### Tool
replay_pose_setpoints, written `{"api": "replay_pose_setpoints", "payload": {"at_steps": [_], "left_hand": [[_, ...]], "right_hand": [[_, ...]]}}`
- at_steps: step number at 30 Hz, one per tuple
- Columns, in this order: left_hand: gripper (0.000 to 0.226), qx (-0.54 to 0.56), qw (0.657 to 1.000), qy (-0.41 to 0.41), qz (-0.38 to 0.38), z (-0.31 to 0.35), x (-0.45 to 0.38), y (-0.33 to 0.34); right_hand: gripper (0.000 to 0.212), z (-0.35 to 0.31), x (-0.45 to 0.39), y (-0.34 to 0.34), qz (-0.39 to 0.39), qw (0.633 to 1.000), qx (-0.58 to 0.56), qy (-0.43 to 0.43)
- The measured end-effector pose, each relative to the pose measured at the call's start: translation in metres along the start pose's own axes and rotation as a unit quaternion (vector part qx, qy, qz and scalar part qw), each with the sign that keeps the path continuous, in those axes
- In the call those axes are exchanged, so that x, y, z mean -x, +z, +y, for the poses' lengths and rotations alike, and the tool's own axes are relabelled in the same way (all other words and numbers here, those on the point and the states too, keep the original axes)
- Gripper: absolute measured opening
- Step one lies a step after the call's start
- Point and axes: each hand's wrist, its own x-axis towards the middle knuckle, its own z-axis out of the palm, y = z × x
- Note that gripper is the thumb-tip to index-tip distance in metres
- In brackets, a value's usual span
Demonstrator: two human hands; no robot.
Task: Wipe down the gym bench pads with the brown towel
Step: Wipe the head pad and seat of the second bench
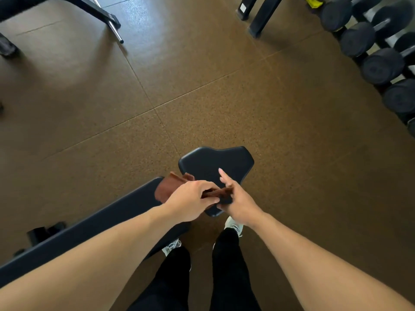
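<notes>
Both hands pinch the towel (170, 187), left grip (188, 199), right grip (235, 202); it stretches left-right over the pads (213, 162).

The towel (167, 189) was rust brown, the bench pads (215, 163) black, the floor (202, 90) beneath them speckled brown.

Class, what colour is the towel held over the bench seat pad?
Brown, a rusty shade; the towel shows best in the head view.

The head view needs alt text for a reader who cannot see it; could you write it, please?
Both hands, left hand and right hand, hold a brown towel over a black bench seat pad. Dumbbells line the right, above brown floor.
</notes>
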Motion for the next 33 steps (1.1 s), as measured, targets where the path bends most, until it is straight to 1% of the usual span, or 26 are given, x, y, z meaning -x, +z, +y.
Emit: {"api": "replay_pose_setpoints", "payload": {"at_steps": [1,4,5,7,9,11,13,14,15,17,19,20,22,25,28,30,33], "left_hand": [[0.025,-0.002,1.000,0.018,0.003,0.002,-0.002,-0.003],[0.046,-0.001,0.999,0.042,-0.014,0.004,-0.009,-0.020],[0.053,0.000,0.999,0.042,-0.016,0.005,-0.011,-0.027],[0.062,-0.001,0.999,0.033,0.004,0.003,-0.019,-0.039],[0.072,0.016,0.998,0.030,0.053,0.003,-0.025,-0.046],[0.085,0.030,0.994,0.017,0.103,0.002,-0.029,-0.049],[0.091,0.030,0.992,-0.021,0.124,0.003,-0.033,-0.047],[0.086,0.032,0.991,-0.050,0.123,0.003,-0.035,-0.047],[0.077,0.036,0.989,-0.085,0.116,0.002,-0.036,-0.046],[0.047,0.054,0.984,-0.142,0.096,-0.001,-0.039,-0.045],[0.024,0.075,0.982,-0.151,0.088,0.000,-0.041,-0.043],[0.019,0.080,0.981,-0.145,0.099,0.002,-0.043,-0.044],[0.019,0.090,0.978,-0.132,0.133,0.009,-0.046,-0.049],[0.031,0.097,0.968,-0.114,0.199,0.023,-0.053,-0.064],[0.043,0.105,0.958,-0.077,0.254,0.037,-0.058,-0.077],[0.041,0.107,0.958,-0.064,0.257,0.041,-0.057,-0.078],[0.040,0.093,0.970,-0.071,0.215,0.033,-0.056,-0.063]], "right_hand": [[0.094,-0.006,-0.005,-0.004,-0.024,0.998,0.032,-0.043],[0.080,-0.019,-0.020,-0.018,-0.067,0.977,0.143,-0.144],[0.076,-0.025,-0.023,-0.022,-0.086,0.971,0.161,-0.153],[0.065,-0.041,-0.031,-0.030,-0.110,0.969,0.175,-0.132],[0.051,-0.052,-0.037,-0.037,-0.107,0.979,0.140,-0.105],[0.051,-0.054,-0.038,-0.042,-0.081,0.988,0.085,-0.095],[0.052,-0.051,-0.034,-0.049,-0.042,0.995,0.018,-0.091],[0.051,-0.048,-0.032,-0.053,-0.020,0.995,-0.015,-0.094],[0.047,-0.046,-0.030,-0.056,0.006,0.995,-0.034,-0.097],[0.037,-0.043,-0.025,-0.062,0.047,0.994,-0.031,-0.098],[0.037,-0.042,-0.021,-0.065,0.055,0.994,-0.028,-0.094],[0.039,-0.044,-0.022,-0.068,0.052,0.993,-0.041,-0.096],[0.040,-0.052,-0.024,-0.073,0.053,0.990,-0.080,-0.103],[0.041,-0.073,-0.028,-0.084,0.086,0.981,-0.109,-0.133],[0.051,-0.093,-0.026,-0.098,0.112,0.973,-0.108,-0.171],[0.056,-0.093,-0.026,-0.105,0.116,0.972,-0.112,-0.170],[0.059,-0.069,-0.025,-0.102,0.105,0.981,-0.090,-0.133]]}}
